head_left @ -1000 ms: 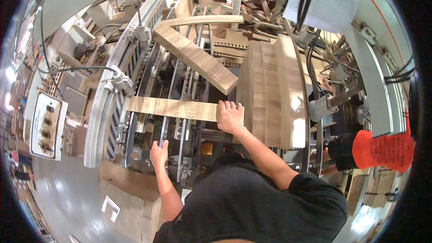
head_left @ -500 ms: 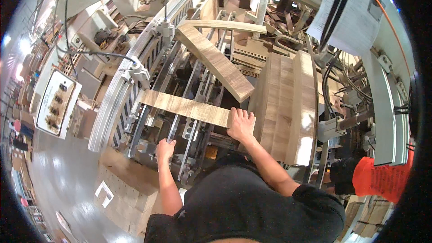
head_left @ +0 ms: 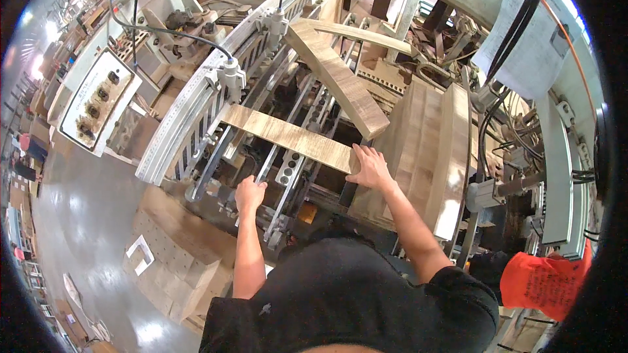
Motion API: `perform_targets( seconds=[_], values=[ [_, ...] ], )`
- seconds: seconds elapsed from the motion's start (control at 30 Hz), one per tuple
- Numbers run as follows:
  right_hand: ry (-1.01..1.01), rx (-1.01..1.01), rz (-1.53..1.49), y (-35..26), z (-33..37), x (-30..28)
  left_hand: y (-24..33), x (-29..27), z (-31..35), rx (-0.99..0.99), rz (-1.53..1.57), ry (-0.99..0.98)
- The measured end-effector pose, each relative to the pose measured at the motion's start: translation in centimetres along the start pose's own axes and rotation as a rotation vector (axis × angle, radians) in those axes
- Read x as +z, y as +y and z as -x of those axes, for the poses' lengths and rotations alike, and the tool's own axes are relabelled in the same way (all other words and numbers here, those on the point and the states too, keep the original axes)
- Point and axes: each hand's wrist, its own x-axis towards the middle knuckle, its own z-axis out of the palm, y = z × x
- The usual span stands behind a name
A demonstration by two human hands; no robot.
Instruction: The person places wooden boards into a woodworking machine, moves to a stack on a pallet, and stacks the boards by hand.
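A long pale wooden board (head_left: 288,135) lies across the metal rails of a large woodworking machine (head_left: 196,111). My right hand (head_left: 370,166) rests flat on the board's right end, fingers spread. My left hand (head_left: 249,194) grips a metal rail at the machine's near edge, below the board. A second, thicker board (head_left: 337,78) lies at an angle further back, its near end just above my right hand. To the right sits a wide panel of joined boards (head_left: 428,150).
A control box with several knobs (head_left: 98,101) hangs at the left, with black cables above it. Stacked wood blocks (head_left: 180,255) stand on the grey floor at lower left. An orange bag (head_left: 540,281) sits at lower right. Hoses and brackets crowd the right side.
The view has shifted, so the machine sits lower and to the right. My right hand stays on the board's right end; my left hand stays on the near rail.
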Motion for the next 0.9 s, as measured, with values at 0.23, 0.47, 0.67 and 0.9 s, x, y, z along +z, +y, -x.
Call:
perform_targets(
  seconds=[0.23,0.47,0.67,0.9],
  values=[
    [0.076,-0.035,-0.09,-2.0,3.5,-0.9,0.1,0.6,-0.4,0.024,-0.043,-0.005],
    [0.21,0.139,-0.053,-5.5,14.6,-2.3,-1.5,0.9,-1.1,0.124,0.053,0.024],
    [0.687,0.461,-0.2,-6.9,17.6,-2.1,-0.9,1.4,-1.6,0.147,-0.042,0.051],
    [0.769,0.854,-0.016,-4.4,15.5,-0.8,-1.1,1.4,-1.3,0.137,-0.021,0.004]
  ],
)
